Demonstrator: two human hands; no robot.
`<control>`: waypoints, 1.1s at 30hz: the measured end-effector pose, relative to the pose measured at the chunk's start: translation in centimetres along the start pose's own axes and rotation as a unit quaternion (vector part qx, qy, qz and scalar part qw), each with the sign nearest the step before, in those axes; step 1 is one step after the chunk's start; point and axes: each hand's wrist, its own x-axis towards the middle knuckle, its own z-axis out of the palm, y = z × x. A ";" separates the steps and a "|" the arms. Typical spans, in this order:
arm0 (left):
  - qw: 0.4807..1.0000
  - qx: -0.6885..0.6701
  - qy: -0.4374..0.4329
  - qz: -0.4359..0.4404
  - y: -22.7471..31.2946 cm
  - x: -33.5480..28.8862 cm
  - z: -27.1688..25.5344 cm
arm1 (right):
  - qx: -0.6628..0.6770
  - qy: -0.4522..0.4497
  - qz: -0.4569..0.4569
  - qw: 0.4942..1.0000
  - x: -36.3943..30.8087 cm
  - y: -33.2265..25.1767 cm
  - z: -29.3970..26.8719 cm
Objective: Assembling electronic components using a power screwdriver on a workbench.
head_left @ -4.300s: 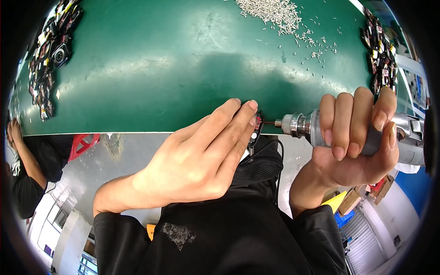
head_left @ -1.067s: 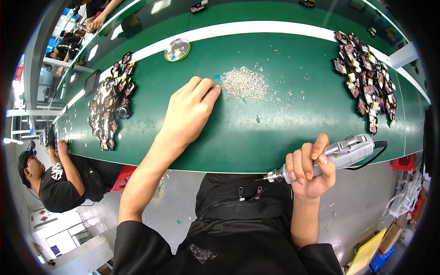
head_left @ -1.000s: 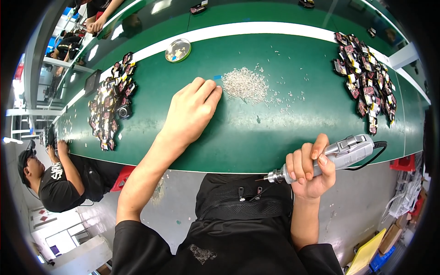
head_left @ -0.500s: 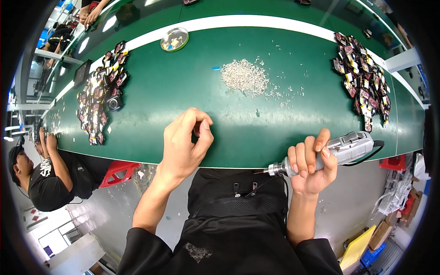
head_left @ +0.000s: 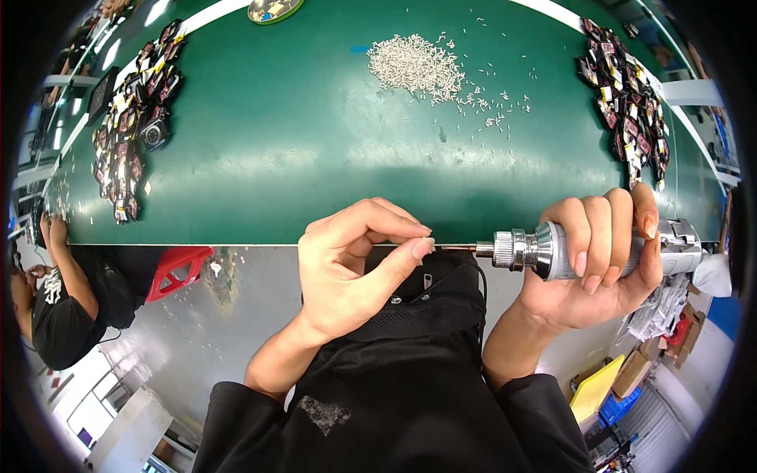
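My right hand is wrapped around a grey, silver-collared rotary tool, held level with its thin bit pointing left. Thumb and forefinger of my left hand pinch a tiny whitish piece, whose exact kind is too small to make out. The bit's end reaches this piece or nearly so; I cannot tell whether they touch. Both hands are at the near edge of a green table. Beyond them lies a pile of small whitish rod-like pieces, with strays scattered to its right.
Heaps of small black devices lie at the left and right of the table. A round dish sits at the far edge. To the left another person works near a red stool. A yellow board stands lower right.
My hands have come together above the table's near edge, and the tool has turned level. My left fingers now meet at the bit's end. The view has tipped downward.
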 end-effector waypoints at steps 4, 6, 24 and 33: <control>0.988 -0.131 -0.055 -0.060 0.3 -0.3 0.3 | 0.032 0.013 -0.014 0.999 -0.1 0.5 0.7; 0.987 -0.126 -0.072 -0.070 0.3 -0.3 0.4 | 0.036 0.015 -0.013 0.999 -0.1 0.7 1.0; 0.993 -0.068 -0.068 -0.061 0.4 -0.4 0.7 | -0.028 0.031 -0.006 0.999 -0.6 1.1 1.2; 0.979 0.162 -0.122 0.034 0.2 0.7 0.3 | -0.045 0.022 0.014 0.999 -0.1 1.2 -0.1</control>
